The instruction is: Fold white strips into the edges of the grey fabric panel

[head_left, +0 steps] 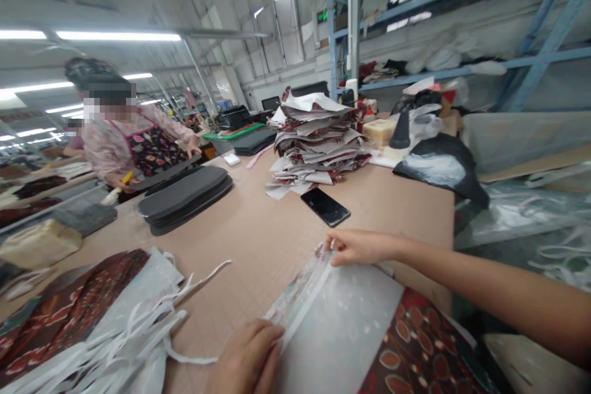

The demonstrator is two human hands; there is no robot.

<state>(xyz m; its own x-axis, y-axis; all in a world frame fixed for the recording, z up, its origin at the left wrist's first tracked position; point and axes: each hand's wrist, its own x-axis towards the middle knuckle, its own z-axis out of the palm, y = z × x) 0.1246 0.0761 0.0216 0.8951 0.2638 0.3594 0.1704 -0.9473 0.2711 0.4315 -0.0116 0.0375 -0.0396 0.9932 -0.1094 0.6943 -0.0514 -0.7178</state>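
Observation:
A patterned fabric panel with a pale grey backing (341,320) lies in front of me on the table, its brown leaf print (415,345) showing at the lower right. Along its left edge runs a narrow white strip (305,308). My right hand (353,246) pinches the far end of this edge between thumb and fingers. Nearer to me, my left hand (249,354) is closed at the near end of the strip, its fingertips on the edge. To the left, loose white strips (124,338) lie tangled over another printed fabric piece (69,308).
A black phone (325,206) lies beyond my right hand, before a tall stack of fabric pieces (318,135). Dark oval pads (187,197) are piled at left, where a co-worker (138,135) handles another. A black cone (401,130) and plastic bags stand at back right.

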